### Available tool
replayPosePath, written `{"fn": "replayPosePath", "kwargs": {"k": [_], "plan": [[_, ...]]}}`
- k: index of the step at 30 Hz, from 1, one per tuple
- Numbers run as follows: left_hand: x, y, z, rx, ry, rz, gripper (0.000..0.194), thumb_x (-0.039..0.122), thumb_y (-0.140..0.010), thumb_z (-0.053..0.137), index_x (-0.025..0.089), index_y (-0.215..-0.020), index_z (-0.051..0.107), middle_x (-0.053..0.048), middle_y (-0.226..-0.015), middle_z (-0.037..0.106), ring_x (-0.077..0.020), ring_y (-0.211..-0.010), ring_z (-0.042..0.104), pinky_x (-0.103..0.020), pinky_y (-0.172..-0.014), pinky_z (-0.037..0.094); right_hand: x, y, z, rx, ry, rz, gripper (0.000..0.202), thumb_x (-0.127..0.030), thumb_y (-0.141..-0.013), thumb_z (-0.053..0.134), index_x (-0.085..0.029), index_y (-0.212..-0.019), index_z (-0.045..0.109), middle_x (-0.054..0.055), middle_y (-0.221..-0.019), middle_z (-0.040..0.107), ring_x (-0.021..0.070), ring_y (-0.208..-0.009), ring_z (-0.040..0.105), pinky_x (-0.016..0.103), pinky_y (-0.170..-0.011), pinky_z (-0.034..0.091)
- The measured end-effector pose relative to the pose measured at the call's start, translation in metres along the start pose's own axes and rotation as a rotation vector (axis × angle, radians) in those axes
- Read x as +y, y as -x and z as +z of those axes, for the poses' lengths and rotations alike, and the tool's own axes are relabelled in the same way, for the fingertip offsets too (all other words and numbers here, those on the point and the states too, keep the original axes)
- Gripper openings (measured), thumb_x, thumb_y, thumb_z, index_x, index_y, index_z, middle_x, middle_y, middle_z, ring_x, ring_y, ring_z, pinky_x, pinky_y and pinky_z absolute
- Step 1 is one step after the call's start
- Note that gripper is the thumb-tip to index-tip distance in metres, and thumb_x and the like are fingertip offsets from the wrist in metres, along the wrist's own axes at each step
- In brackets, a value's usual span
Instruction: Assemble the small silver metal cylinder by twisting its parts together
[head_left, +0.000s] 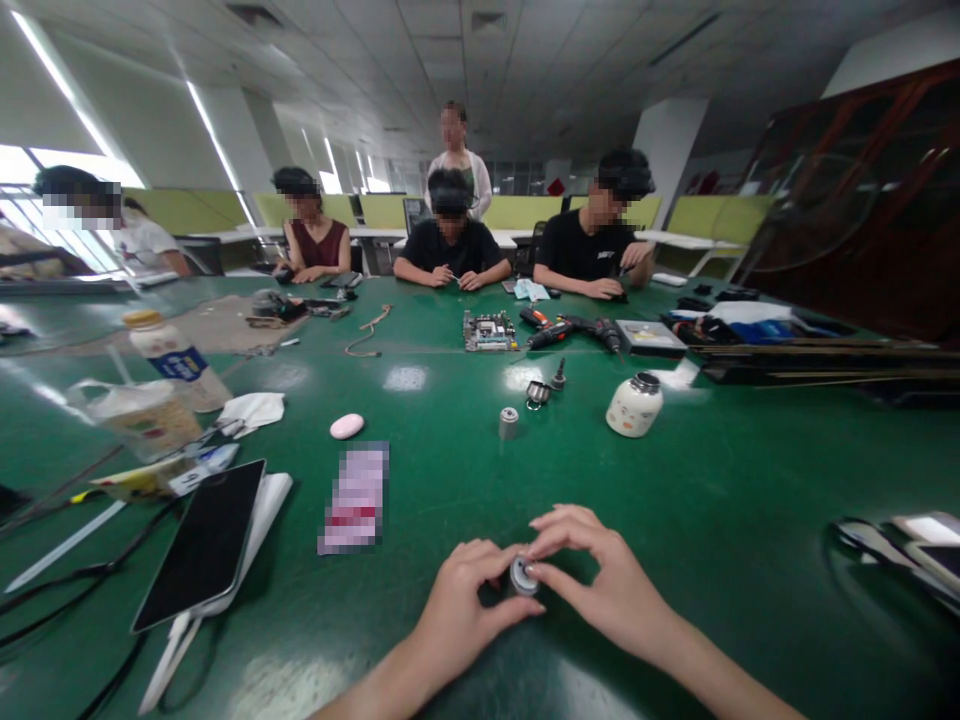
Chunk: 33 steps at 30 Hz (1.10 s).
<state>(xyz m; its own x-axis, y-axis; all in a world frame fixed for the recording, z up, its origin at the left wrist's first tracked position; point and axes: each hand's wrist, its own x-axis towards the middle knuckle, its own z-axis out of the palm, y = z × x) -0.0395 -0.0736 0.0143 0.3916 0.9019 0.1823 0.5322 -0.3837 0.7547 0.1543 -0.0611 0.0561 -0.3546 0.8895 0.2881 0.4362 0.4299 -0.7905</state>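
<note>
Near the front of the green table, a small silver-grey metal cylinder (523,576) with a round recessed top sits between my two hands. My left hand (469,590) is closed around its left side, thumb in front and index finger behind. From the right, my right hand (592,565) pinches at its top rim, with the thumb and fingertips close together. Whether a smaller part lies under those fingertips, I cannot tell. Farther off stands a similar metal cylinder (508,423), close to a dark metal cap with a ring (537,394) and a dark pointed metal piece (559,375).
A white jar-shaped bottle (634,405) stands to the right. On the left are a black phone (202,540) with a cable, a pink oval object (346,427) and a drink bottle (178,362). A circuit board (490,332) and power drills (551,332) lie before co-workers.
</note>
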Motion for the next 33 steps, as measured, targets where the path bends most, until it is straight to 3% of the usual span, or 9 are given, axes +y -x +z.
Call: {"fn": "replayPosePath", "kwargs": {"k": [5,10,16,20,23,27,33], "plan": [[0.0,0.0,0.0,0.002,0.014,0.01,0.036,0.044,-0.077,0.075,0.027,-0.108,0.071,0.001,-0.076,0.066,-0.0177,-0.076,0.058,-0.026,-0.069,0.036,0.003,0.002,0.009,-0.003,0.021,0.004,0.01,-0.017,-0.077,0.074,-0.026,-0.08,0.072,0.004,-0.094,0.072,0.0246,-0.1,0.061,0.043,-0.094,0.044],[0.0,0.0,0.0,0.009,0.001,-0.001,0.036,0.045,-0.076,0.076,0.029,-0.107,0.072,0.001,-0.077,0.067,-0.0178,-0.076,0.057,-0.025,-0.068,0.036,-0.002,-0.001,0.003,0.075,0.065,0.001,0.017,-0.024,-0.071,0.081,-0.023,-0.081,0.068,0.0,-0.071,0.069,0.0244,-0.083,0.062,0.039,-0.079,0.046],[-0.001,-0.002,0.001,0.015,0.016,0.007,0.033,0.04,-0.076,0.078,0.027,-0.107,0.072,0.001,-0.077,0.068,-0.0174,-0.075,0.058,-0.026,-0.069,0.036,-0.004,0.002,0.0,-0.029,0.05,-0.085,0.018,-0.017,-0.08,0.067,-0.025,-0.095,0.069,0.006,-0.103,0.069,0.0253,-0.106,0.058,0.043,-0.093,0.044],[0.001,-0.001,0.001,0.015,0.016,0.006,0.029,0.04,-0.077,0.076,0.026,-0.102,0.074,0.002,-0.075,0.067,-0.0173,-0.075,0.058,-0.026,-0.069,0.036,-0.001,0.004,0.006,-0.026,0.06,-0.071,0.011,-0.018,-0.082,0.067,-0.026,-0.087,0.073,0.006,-0.097,0.07,0.0246,-0.101,0.061,0.044,-0.093,0.045],[0.001,0.0,0.0,0.002,0.004,-0.006,0.037,0.042,-0.076,0.077,0.028,-0.109,0.071,0.001,-0.077,0.067,-0.0181,-0.076,0.058,-0.026,-0.069,0.037,0.003,0.0,-0.002,0.058,0.014,-0.038,0.005,-0.022,-0.082,0.07,-0.025,-0.085,0.072,0.004,-0.091,0.072,0.0236,-0.097,0.063,0.041,-0.09,0.048],[0.0,0.001,0.001,0.005,-0.007,-0.021,0.046,0.045,-0.074,0.078,0.03,-0.117,0.068,0.001,-0.08,0.067,-0.0186,-0.078,0.06,-0.027,-0.072,0.038,0.023,-0.013,-0.018,0.155,0.01,0.021,0.006,-0.028,-0.082,0.07,-0.024,-0.086,0.073,0.004,-0.089,0.074,0.0237,-0.097,0.065,0.04,-0.09,0.049],[-0.002,-0.001,0.002,0.017,-0.027,-0.027,0.047,0.046,-0.072,0.079,0.032,-0.116,0.068,0.002,-0.078,0.067,-0.0185,-0.076,0.06,-0.027,-0.071,0.038,0.066,-0.024,-0.016,0.044,0.094,0.087,0.006,-0.023,-0.078,0.071,-0.021,-0.083,0.075,0.005,-0.086,0.075,0.0243,-0.089,0.069,0.042,-0.085,0.052]]}}
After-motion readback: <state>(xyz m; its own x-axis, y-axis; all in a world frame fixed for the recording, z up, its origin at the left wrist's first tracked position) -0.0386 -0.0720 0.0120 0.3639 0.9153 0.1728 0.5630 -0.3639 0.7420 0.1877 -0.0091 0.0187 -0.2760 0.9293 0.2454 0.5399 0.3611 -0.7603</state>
